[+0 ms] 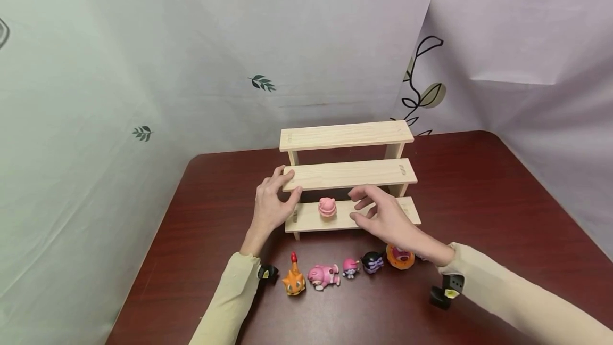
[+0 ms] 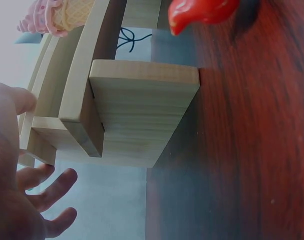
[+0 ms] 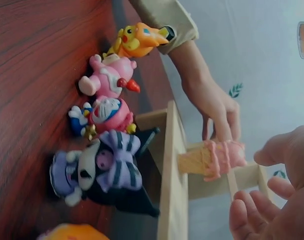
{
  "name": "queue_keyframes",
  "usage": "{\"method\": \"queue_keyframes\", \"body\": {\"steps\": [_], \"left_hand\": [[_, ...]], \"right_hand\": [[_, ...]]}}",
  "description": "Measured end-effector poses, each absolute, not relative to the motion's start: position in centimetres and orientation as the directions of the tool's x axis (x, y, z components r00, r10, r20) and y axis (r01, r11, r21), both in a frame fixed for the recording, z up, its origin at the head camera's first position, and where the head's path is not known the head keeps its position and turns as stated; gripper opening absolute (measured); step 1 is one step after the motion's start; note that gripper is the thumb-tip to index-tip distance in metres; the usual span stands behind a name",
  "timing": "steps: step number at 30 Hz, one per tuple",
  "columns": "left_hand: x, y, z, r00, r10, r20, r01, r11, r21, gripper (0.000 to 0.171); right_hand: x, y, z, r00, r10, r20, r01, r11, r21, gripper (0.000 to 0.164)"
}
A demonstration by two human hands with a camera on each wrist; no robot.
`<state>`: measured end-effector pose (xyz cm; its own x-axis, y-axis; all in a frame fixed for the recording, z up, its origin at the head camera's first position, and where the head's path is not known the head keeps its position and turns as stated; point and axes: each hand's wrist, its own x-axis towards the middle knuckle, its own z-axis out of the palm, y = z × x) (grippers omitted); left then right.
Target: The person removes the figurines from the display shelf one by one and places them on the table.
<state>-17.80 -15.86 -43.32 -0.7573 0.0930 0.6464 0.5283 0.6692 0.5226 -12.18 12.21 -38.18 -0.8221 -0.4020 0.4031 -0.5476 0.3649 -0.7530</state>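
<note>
A pink-topped toy ice cream cone [image 1: 327, 207] stands upright on the lowest step of a three-tier wooden display stand [image 1: 351, 173]; its waffle part shows in the right wrist view. My right hand [image 1: 383, 216] hovers just right of the cone, fingers loosely bent and apart from it, holding nothing. At the stand's left end, my left hand [image 1: 273, 201] touches the middle shelf. Its thumb and index finger lie by the shelf's end, and the left wrist view shows the other fingers [image 2: 56, 190] spread loosely beyond the wood.
Along the stand's front on the dark red table [image 1: 201, 260] lie an orange figure with a red tip [image 1: 294, 282], a pink figure [image 1: 323, 276], a small pink-hooded figure [image 1: 350, 267], a black-and-purple figure [image 3: 104, 167] and an orange ring-shaped toy [image 1: 399, 258]. A pale curtain [image 1: 335, 57] hangs behind.
</note>
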Motion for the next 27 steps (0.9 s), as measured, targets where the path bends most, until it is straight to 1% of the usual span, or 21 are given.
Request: {"method": "queue_keyframes", "body": {"steps": [9,14,23,27], "left_hand": [[-17.7,-15.9,-43.5,-0.744,0.089,0.662,0.539,0.664,0.518,0.043],[-17.7,-15.8,-43.4,-0.752,0.091,0.653,0.535,0.663,0.524,0.043],[-17.7,-15.8,-43.3,-0.757,0.088,0.647,0.530,0.662,0.530,0.042],[-17.7,-15.8,-43.3,-0.749,0.089,0.657,0.539,0.659,0.525,0.043]], "right_hand": [[-12.5,10.6,-39.0,-0.847,-0.380,0.370,-0.505,0.362,-0.784,0.039],[-12.6,10.0,-39.6,-0.865,-0.365,0.344,-0.472,0.364,-0.803,0.039],[-12.8,8.9,-40.2,-0.857,-0.344,0.385,-0.497,0.349,-0.795,0.041],[-12.9,8.5,-40.1,-0.861,-0.341,0.377,-0.490,0.358,-0.795,0.041]]}}
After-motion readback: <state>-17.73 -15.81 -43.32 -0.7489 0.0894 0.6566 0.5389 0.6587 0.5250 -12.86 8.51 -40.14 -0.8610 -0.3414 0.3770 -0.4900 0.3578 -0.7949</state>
